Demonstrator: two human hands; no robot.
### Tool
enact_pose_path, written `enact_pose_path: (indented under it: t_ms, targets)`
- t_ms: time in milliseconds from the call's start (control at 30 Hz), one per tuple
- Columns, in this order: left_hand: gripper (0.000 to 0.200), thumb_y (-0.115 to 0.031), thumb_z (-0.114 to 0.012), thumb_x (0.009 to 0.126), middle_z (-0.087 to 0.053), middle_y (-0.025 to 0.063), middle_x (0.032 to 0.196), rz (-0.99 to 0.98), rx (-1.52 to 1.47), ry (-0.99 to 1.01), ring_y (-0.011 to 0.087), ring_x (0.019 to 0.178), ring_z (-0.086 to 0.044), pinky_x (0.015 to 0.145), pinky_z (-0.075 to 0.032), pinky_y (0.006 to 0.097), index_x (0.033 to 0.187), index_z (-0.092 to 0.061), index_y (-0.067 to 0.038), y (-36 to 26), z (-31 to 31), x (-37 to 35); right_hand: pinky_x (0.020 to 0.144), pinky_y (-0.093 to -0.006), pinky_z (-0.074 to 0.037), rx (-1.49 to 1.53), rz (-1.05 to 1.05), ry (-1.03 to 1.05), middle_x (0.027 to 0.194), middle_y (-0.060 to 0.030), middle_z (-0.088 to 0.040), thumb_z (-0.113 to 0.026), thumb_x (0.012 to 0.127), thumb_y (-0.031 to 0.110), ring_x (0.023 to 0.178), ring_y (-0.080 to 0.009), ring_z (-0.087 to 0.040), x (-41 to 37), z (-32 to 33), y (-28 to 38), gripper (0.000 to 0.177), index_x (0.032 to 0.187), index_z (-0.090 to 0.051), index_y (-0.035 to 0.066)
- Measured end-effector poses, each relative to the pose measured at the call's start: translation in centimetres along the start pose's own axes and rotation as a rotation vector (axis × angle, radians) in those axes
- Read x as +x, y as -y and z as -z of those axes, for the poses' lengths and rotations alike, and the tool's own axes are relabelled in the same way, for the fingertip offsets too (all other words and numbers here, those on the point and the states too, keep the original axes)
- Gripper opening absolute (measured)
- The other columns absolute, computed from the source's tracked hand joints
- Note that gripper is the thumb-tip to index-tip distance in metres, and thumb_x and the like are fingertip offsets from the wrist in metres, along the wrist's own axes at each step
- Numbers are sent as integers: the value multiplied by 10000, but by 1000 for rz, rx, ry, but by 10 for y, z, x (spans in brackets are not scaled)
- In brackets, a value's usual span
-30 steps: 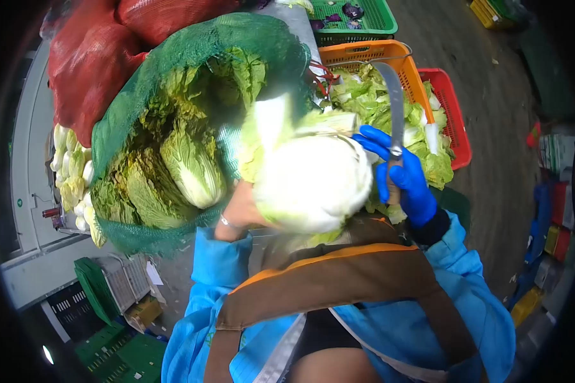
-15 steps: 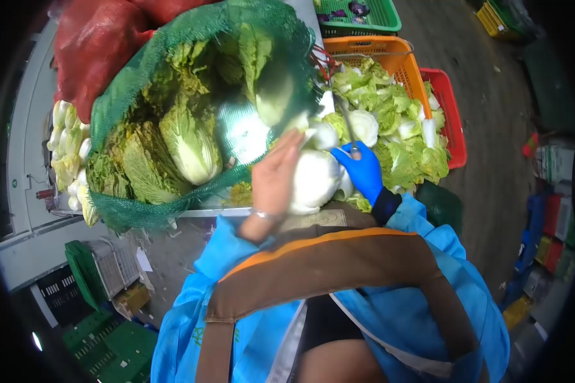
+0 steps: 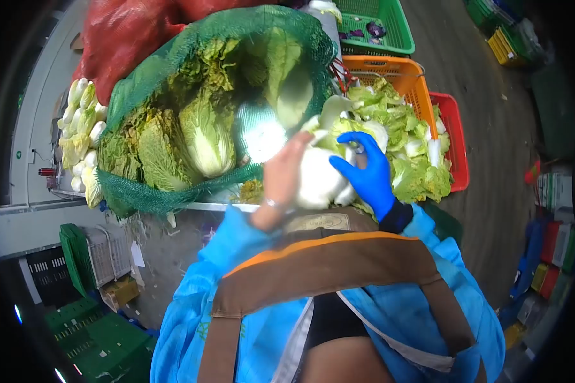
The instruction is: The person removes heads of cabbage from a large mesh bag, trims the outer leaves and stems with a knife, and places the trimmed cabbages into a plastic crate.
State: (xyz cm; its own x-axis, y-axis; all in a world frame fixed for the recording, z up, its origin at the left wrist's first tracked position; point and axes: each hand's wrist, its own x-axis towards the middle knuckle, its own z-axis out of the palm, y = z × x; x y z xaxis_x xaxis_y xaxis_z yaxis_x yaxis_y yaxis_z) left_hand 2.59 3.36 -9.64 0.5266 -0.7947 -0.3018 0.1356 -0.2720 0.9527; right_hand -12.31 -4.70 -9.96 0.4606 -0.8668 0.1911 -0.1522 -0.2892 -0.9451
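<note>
My bare left hand [image 3: 283,171], blurred by motion, holds the left side of a trimmed Chinese cabbage [image 3: 319,180] in front of my apron. Its fingertips are at the pale leaves on top. My right hand [image 3: 370,171], in a blue glove, is bent over the cabbage's right side, thumb and forefinger apart. A small greyish bit of the knife [image 3: 358,147] shows between its fingers; the blade is hidden. On the left, a green mesh sack [image 3: 144,199] lies open with several untrimmed Chinese cabbages [image 3: 207,137] inside, some leaves yellowed or brown.
Loose leaves [image 3: 421,169] heap up on the right, by an orange crate [image 3: 417,86] and a red crate [image 3: 457,147]. Behind is a green crate [image 3: 399,35] with purple pieces. Trimmed cabbages [image 3: 80,137] stack at far left, beside red mesh sacks [image 3: 131,48].
My right hand has turned and lifted over the cabbage; the knife blade no longer shows. My left hand's fingers have curled at the top leaves. The whole view has shifted slightly.
</note>
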Motion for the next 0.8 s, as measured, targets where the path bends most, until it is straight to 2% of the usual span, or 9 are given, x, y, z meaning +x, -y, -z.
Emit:
enact_pose_path:
  t_ms: [67, 200, 267, 367, 400, 500, 567, 667, 800]
  targets:
    - [265, -245, -508, 887, -622, 105, 1064, -389, 155, 114, 208, 1034, -552, 896, -409, 304, 1027, -642, -64, 0, -13, -7, 770, -290, -458, -11, 187, 78, 966, -55, -585, -767, 657, 159, 884, -182, -575, -4, 8, 17, 378, 993, -607, 91]
    - [259, -221, -519, 881, -642, 111, 1004, 117, 13, 372, 203, 923, -593, 834, -445, 307, 1028, -644, -47, -7, 17, 23, 881, -298, -426, 442, -337, 269, 1059, -53, -565, -749, 692, 108, 999, -143, -523, -5, 13, 4, 486, 1117, -532, 18]
    - [280, -248, -517, 899, -648, 49, 932, -36, 7, 353, 126, 857, -588, 769, -472, 271, 1026, -638, -30, 43, 40, 44, 892, -299, -417, 418, -288, 295, 1068, -59, -559, -743, 699, 98, 1014, -143, -511, -5, 14, 5, 479, 1118, -527, 11]
    - [266, -216, -587, 843, -646, 98, 943, -372, 713, -241, 218, 875, -604, 792, -461, 310, 1029, -624, -29, 35, 41, 45, 908, -295, -399, 311, -182, 252, 1091, -63, -542, -733, 705, 70, 1041, -145, -490, -5, 14, -3, 464, 1112, -522, -1]
    - [259, -217, -594, 836, -638, 120, 992, -750, 744, -302, 269, 915, -598, 822, -453, 329, 1010, -632, -28, -1, 28, 34, 908, -294, -398, 321, -188, 229, 1089, -62, -542, -733, 705, 68, 1039, -145, -491, -9, 14, -8, 464, 1112, -522, 0]
    - [253, -233, -577, 851, -639, 127, 985, -749, 571, -6, 250, 924, -599, 825, -454, 315, 969, -640, -18, -29, -3, 14, 907, -299, -397, 431, -224, 236, 1072, -59, -552, -735, 707, 84, 1025, -144, -499, -9, 6, -3, 452, 1099, -525, 2]
    - [266, -251, -552, 869, -652, 144, 934, -274, 323, 356, 219, 890, -613, 785, -475, 313, 976, -639, -24, -9, 0, 24, 900, -293, -400, 303, -256, 269, 1040, -52, -569, -722, 718, 86, 1002, -141, -510, -4, 8, 6, 409, 1072, -534, 3]
    - [276, -249, -522, 886, -670, 114, 847, 42, 446, 330, 190, 798, -627, 725, -490, 303, 986, -640, -20, 2, 22, 55, 900, -287, -401, 302, -181, 246, 1033, -54, -577, -717, 719, 87, 1001, -140, -517, 1, 0, 0, 397, 1067, -544, 8]
    - [310, -264, -519, 884, -660, 72, 756, -90, 362, -76, 120, 706, -592, 671, -477, 272, 918, -659, 10, 49, 34, 31, 882, -287, -414, 321, -144, 200, 1018, -53, -582, -729, 709, 95, 968, -135, -525, -2, 6, -11, 376, 1036, -561, 16]
